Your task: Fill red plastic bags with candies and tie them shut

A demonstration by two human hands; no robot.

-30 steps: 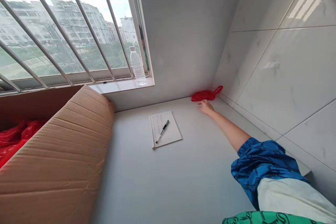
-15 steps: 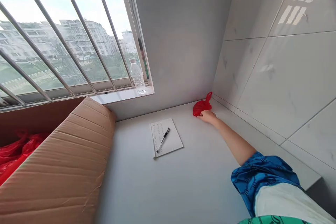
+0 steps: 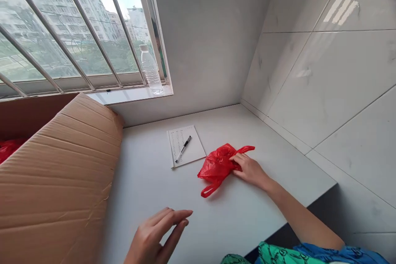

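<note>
A crumpled red plastic bag (image 3: 216, 164) lies on the white tabletop (image 3: 148, 189), one handle loop pointing toward me and the other stretched to the right. The fingers of my right hand (image 3: 250, 170) are closed on its right side near the knot of plastic. What the bag contains, if anything, is hidden. My left hand (image 3: 157, 233) hovers over the table at the lower middle, thumb and forefinger apart, holding nothing. Beyond the bag, a pen (image 3: 183, 148) rests on a sheet of paper (image 3: 194, 148) with printed or written rows.
A large cardboard box (image 3: 58, 181) stands at the left, with red plastic bags (image 3: 10, 148) inside. On the window sill (image 3: 123, 94) a clear water bottle (image 3: 151, 72) stands upright beside the barred window. A tiled wall (image 3: 349, 86) borders the right side.
My right hand has pulled the red plastic bag from the far corner toward me, and the bag now looks more spread out. My left hand has come into view. The camera view has shifted.
</note>
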